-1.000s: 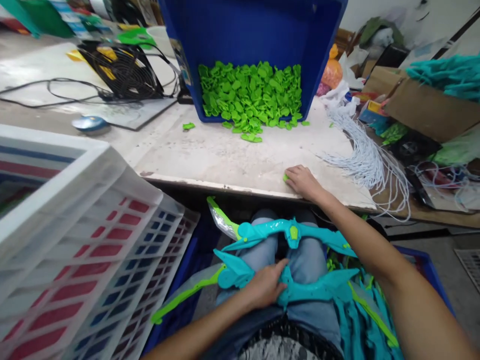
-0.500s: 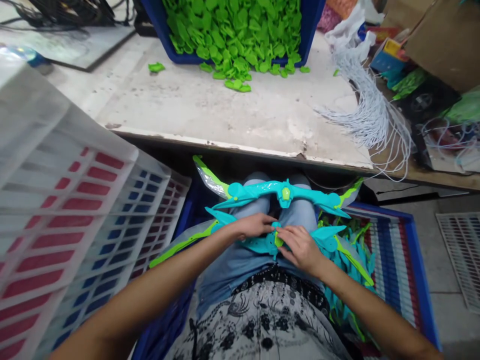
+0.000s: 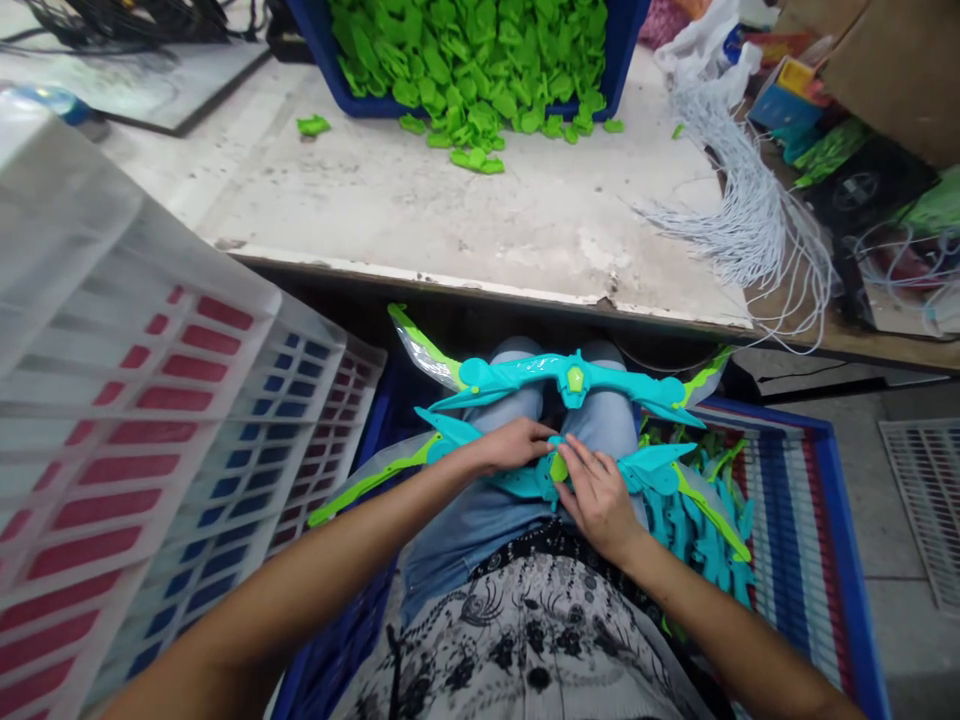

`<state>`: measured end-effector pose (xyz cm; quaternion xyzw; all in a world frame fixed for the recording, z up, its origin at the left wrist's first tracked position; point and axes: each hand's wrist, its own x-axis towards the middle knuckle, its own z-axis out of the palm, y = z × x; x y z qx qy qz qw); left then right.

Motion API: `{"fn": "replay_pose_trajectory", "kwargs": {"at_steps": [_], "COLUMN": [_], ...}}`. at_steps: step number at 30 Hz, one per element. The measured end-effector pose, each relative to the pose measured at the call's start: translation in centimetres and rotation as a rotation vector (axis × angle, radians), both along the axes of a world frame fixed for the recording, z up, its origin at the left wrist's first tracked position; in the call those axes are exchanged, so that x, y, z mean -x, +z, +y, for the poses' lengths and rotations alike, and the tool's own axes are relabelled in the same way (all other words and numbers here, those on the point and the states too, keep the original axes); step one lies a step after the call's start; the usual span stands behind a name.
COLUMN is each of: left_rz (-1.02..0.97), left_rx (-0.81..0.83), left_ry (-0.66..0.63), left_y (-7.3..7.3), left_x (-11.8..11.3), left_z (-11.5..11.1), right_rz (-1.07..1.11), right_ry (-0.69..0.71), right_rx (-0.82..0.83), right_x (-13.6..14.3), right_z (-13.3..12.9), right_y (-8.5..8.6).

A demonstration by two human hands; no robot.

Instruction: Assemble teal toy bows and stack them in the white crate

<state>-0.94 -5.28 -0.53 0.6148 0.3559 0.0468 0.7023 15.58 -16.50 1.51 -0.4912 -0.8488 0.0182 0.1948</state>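
Note:
Across my lap lies a turquoise toy bow (image 3: 517,483) with green-edged clear tips. My left hand (image 3: 517,445) is closed at its middle, fingertips on the top of the hub. My right hand (image 3: 600,490) pinches a small green plastic piece (image 3: 559,467) at that hub, thumb below and fingers above. Whether the piece is seated in the hub I cannot tell. Just beyond, over my knees, rests a second toy bow (image 3: 525,373) with a green piece in its centre; neither hand touches it.
A blue bin (image 3: 626,60) full of green pieces stands on the white worktable (image 3: 375,215), some spilled in front. White strings (image 3: 739,220) hang over the right edge. Plastic crates (image 3: 172,400) rise at my left. At my right, a blue-rimmed striped basket (image 3: 840,500) holds more turquoise bows.
My right fingers have shifted slightly around the green piece at the hub. The left hand stays on the bow. The whole view has shifted a little.

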Motion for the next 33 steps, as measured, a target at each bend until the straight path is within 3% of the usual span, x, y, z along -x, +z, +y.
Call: {"fn": "replay_pose_trajectory", "kwargs": {"at_steps": [5,11,15,19,23,26,29,31,33], "left_rz": [-0.027,-0.033,0.059,0.084,0.044,0.017,0.062,0.100,0.123], "left_rx": [-0.016,-0.113,-0.196,-0.160,-0.072,-0.049,-0.081,-0.073,-0.050], "left_ry": [-0.007,-0.068,-0.047,-0.017,-0.007,0.020,0.059,0.066,0.052], "left_y": [0.1,0.3,0.5,0.0,-0.7,-0.7,-0.3,0.1,0.5], "left_x": [0.2,0.5,0.3,0.0,0.2,0.4,0.5,0.4,0.5], "left_z": [0.1,0.0,-0.7,-1.1,-1.0,-0.9,-1.1,-1.3,-1.5], "right_rz": [0.007,0.099,0.233,0.200,0.214,0.271,0.372,0.491,0.614], "right_ry": [0.050,-0.078,-0.278,-0.422,-0.488,-0.426,-0.302,-0.409,-0.700], "right_rx": [0.019,0.135,0.429,0.820,0.969,0.937,0.764,0.533,0.260], "right_x": [0.2,0.6,0.2,0.0,0.6,1.0,-0.5,-3.5,-8.2], "right_z": [0.0,-0.7,0.0,1.9,3.5,3.3,2.9,3.3,4.6], "right_y": [-0.1,-1.1,-1.3,-0.4,0.4,0.4,0.7,1.3,1.9]}}
